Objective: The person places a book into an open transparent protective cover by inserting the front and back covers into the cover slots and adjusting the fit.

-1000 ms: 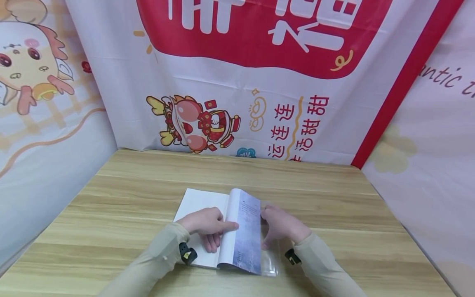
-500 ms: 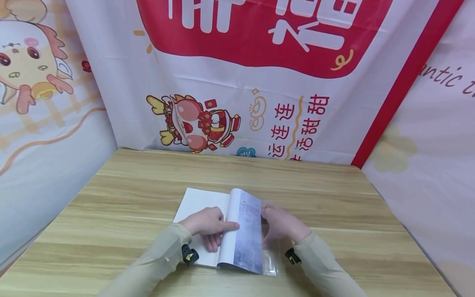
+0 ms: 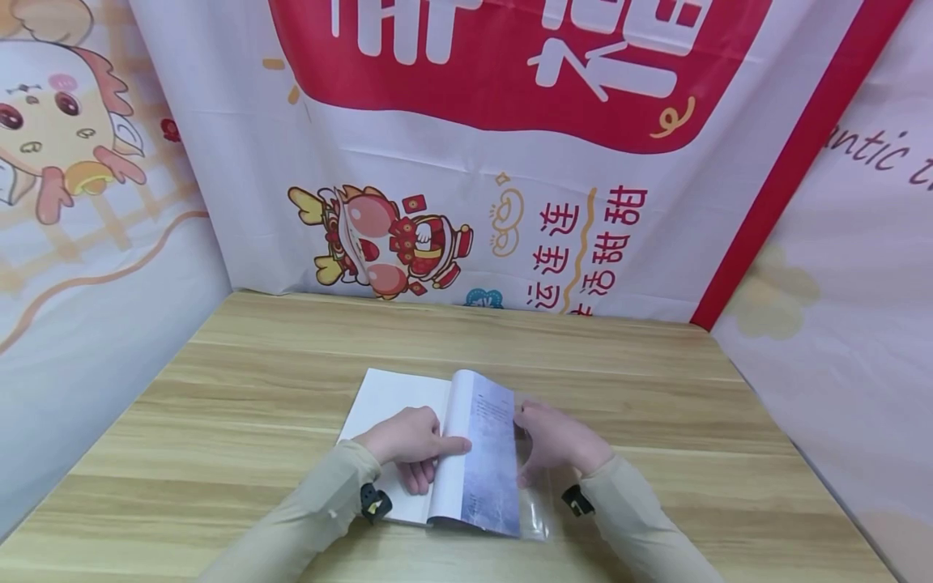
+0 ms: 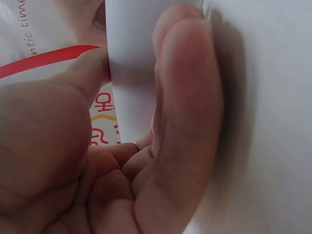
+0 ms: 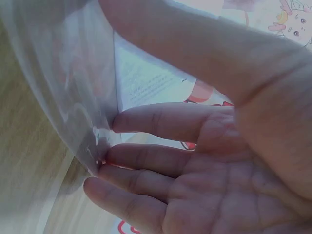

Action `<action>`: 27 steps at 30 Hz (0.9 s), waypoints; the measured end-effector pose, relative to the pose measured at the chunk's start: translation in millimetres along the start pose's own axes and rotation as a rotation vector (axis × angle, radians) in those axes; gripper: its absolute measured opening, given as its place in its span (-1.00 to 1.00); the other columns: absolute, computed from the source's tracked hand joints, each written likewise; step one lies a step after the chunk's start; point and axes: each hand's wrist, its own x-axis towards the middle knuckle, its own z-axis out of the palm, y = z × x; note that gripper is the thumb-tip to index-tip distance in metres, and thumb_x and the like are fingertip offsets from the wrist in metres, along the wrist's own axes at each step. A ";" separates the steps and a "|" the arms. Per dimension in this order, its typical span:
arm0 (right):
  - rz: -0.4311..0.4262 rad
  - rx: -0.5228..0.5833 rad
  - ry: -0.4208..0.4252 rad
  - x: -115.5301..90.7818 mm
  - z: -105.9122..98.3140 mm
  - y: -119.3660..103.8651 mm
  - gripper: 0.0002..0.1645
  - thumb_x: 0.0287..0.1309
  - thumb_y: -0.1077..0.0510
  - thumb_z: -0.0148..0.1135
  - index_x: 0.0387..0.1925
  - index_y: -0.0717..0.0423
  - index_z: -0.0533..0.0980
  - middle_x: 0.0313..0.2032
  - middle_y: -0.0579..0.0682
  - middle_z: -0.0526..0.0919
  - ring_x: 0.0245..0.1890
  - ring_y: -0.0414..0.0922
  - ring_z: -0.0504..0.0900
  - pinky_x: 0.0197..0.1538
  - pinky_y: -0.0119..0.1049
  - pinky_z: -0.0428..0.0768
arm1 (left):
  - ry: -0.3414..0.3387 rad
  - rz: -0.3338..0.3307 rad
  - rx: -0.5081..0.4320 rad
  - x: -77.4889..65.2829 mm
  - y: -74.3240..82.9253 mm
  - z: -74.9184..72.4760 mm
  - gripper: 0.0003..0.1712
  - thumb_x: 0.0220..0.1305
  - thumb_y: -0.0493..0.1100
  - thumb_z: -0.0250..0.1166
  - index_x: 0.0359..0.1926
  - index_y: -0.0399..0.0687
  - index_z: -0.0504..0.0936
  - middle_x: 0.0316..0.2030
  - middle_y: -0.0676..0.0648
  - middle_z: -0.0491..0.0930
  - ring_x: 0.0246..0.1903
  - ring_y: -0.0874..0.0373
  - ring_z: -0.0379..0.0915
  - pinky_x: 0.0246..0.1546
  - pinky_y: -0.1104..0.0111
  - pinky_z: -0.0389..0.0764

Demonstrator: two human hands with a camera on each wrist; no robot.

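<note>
A book with white pages (image 3: 401,389) lies on the table, its bluish printed cover (image 3: 492,461) bent over to the right. My left hand (image 3: 408,441) holds the cover's rolled white fold, thumb on top and fingers curled beside it at the gutter. In the left wrist view the white fold (image 4: 129,92) runs between thumb and fingers. A clear plastic sleeve (image 3: 535,514) shows past the cover's right edge. My right hand (image 3: 557,441) is at that edge, thumb and forefinger spread apart. In the right wrist view its nearly straight fingers (image 5: 146,156) touch the clear sleeve (image 5: 63,73).
The wooden table (image 3: 656,389) extends around the book on all sides. Behind it hangs a white and red printed cloth (image 3: 474,162), with more printed cloth (image 3: 838,283) at the right side. Dark straps (image 3: 375,502) sit on both wrists.
The cover's right edge and the clear sleeve have shifted slightly to the right together with my right hand. My left hand keeps its hold on the fold, almost unmoved.
</note>
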 end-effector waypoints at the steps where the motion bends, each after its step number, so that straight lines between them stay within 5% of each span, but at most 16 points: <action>1: 0.003 -0.001 0.000 -0.1 0.0 0.2 -0.06 -0.52 0.14 0.72 0.05 0.36 0.54 -0.14 0.08 0.55 -0.08 0.04 0.54 0.08 -0.01 0.54 | 0.000 0.002 0.000 -0.1 0.0 0.0 -0.34 0.24 0.23 0.32 -0.56 -0.35 0.57 -0.76 -0.17 0.58 -0.81 0.08 0.54 -0.76 0.28 0.62; 9: 0.039 0.035 0.039 -0.4 0.3 -3.1 -0.10 -0.60 0.23 0.72 0.00 0.35 0.58 -0.13 0.10 0.56 -0.14 0.04 0.56 0.02 -0.01 0.58 | 0.004 0.002 0.005 -0.2 -0.1 -0.1 -0.35 0.23 0.22 0.33 -0.57 -0.33 0.57 -0.76 -0.16 0.58 -0.81 0.10 0.54 -0.77 0.29 0.61; 16: 0.091 0.017 0.073 -2.1 1.9 -0.8 0.03 -0.63 0.15 0.74 0.09 0.35 0.55 0.19 0.31 0.42 0.17 0.20 0.41 0.18 0.12 0.46 | 0.004 0.002 0.012 0.0 0.8 0.4 -0.35 0.23 0.23 0.33 -0.57 -0.32 0.57 -0.76 -0.15 0.58 -0.81 0.10 0.54 -0.76 0.29 0.61; 27: 0.064 -0.033 0.057 -0.5 0.8 1.3 -0.06 -0.63 0.08 0.75 -0.01 0.29 0.60 0.17 0.27 0.45 0.11 0.17 0.47 0.12 0.09 0.52 | 0.029 -0.021 0.007 -1.9 4.1 2.3 -0.37 0.22 0.22 0.35 -0.54 -0.34 0.56 -0.76 -0.15 0.57 -0.82 0.10 0.53 -0.77 0.29 0.61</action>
